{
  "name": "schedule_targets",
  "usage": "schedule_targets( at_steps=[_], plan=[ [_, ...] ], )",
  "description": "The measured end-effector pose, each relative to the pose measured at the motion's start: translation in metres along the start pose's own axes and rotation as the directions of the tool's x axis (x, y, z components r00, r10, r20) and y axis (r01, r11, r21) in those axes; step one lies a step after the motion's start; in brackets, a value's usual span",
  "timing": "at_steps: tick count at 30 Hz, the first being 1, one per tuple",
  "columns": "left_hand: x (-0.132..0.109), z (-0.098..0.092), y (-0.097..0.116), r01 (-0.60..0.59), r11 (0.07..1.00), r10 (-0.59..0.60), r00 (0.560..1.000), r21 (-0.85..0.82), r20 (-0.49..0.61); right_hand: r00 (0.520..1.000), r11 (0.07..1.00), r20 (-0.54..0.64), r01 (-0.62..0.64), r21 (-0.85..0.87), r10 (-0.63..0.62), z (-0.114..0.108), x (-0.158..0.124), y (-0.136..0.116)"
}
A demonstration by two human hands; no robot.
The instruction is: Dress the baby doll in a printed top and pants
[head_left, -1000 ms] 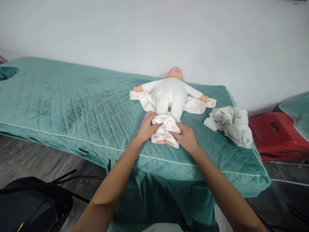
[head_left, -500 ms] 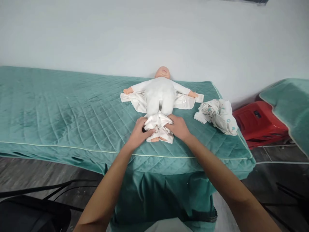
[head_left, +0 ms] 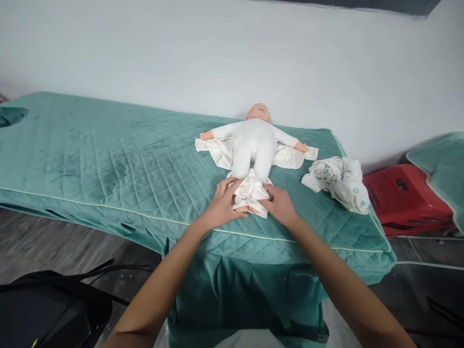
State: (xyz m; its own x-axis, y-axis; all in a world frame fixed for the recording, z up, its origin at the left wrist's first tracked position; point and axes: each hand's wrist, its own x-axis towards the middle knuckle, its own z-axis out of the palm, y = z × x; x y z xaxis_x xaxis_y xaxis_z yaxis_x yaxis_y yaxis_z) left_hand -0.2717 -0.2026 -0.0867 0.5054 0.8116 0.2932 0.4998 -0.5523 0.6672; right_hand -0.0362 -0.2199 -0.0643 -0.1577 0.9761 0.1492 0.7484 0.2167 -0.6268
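A baby doll [head_left: 253,137] lies on its back with its arms spread, head toward the wall and legs toward me. White baby pants [head_left: 251,187] are bunched around its lower legs, with the feet showing at the near openings. My left hand [head_left: 223,205] is at the left side of the pants, thumb and fingers spread apart around the cloth and the foot. On the right, my right hand [head_left: 281,205] pinches the edge of the pants; its fingertips are partly hidden. A white baby shirt [head_left: 288,157] is spread open beneath the doll's arms and torso.
A green quilted bed cover [head_left: 119,159] lies under everything, against a white wall [head_left: 152,53]. Bundled printed baby clothes [head_left: 342,183] sit to the right of the doll. Beyond the bed's right end stands a red plastic stool [head_left: 406,198]. A black object [head_left: 47,309] is at lower left.
My left hand has loosened from its pinch and spread, its thumb now lower by the doll's feet. My right hand stays on the pants. The view has shifted left and slightly rotated.
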Motion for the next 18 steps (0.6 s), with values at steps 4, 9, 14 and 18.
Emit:
schedule_targets(
  at_steps=[4, 9, 14, 18],
  plan=[
    [0.002, -0.003, 0.002, 0.038, 0.999, -0.038, 0.999, 0.027, 0.006, 0.996, 0.997, 0.058, 0.064, 0.037, -0.066, 0.0, -0.022, -0.003],
    [0.006, -0.007, 0.007, 0.051, 0.995, -0.053, 0.998, 0.09, 0.023, 0.993, 0.988, 0.098, 0.072, -0.135, -0.059, -0.007, -0.015, -0.021],
    [0.003, -0.013, 0.016, 0.082, 0.992, -0.089, 0.993, 0.098, 0.072, 0.983, 0.998, 0.178, -0.023, -0.065, 0.034, -0.023, -0.011, -0.033],
    [-0.004, -0.023, 0.031, 0.146, 0.989, -0.147, 0.987, 0.029, 0.057, 0.973, 0.997, 0.22, -0.073, 0.031, 0.064, -0.037, -0.016, -0.038]
  ],
)
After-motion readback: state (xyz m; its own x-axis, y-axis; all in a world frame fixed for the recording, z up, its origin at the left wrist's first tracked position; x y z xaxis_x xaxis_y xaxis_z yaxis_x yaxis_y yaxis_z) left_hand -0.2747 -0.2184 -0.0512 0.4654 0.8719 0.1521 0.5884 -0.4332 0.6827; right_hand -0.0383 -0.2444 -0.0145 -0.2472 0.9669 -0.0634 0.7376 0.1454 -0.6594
